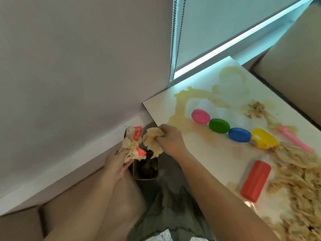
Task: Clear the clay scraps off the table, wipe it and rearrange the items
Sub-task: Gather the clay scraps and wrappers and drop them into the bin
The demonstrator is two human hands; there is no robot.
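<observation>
- A heap of clay scraps (295,185) lies thick along the desk's (161,108) near edge toward its right end, not yet cleared; a red cylinder (255,181) lies on its side just beside it
- A small bin (145,179) stands on the floor just off the near-left corner, probably placed so scraps can drop straight in
- The left grip (118,162) is clamped on a crumpled wad (132,145) of scraps and orange-red wrapper, held above the bin's rim, apparently for dropping
- The right grip (170,138) is curled tight round a clay clump (152,141) just off that corner, hanging over the bin
- Pink, green, blue and yellow lids (219,125) sit in a close row mid-desk, a pink tool (293,140) beyond
- Yellowish smears (180,101) spread toward the left and far edges, so wiping looks undone
</observation>
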